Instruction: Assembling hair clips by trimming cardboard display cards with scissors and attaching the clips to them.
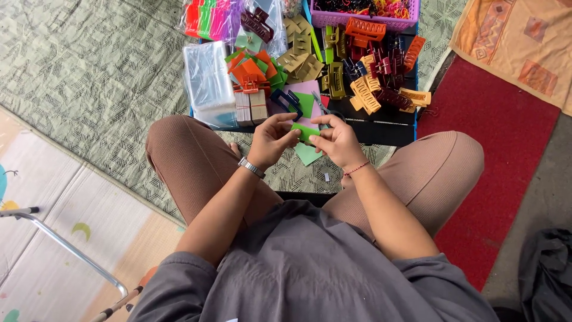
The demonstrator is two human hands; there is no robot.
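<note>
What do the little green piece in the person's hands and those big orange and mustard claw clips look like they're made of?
The green piece, pinched between the left hand and the right hand, looks like thin card or paper: flat, matte, straight-edged. The claw clips look like moulded plastic: rigid teeth, solid colours, a slight sheen. The clear bags beside them seem thin glossy plastic film.
</note>
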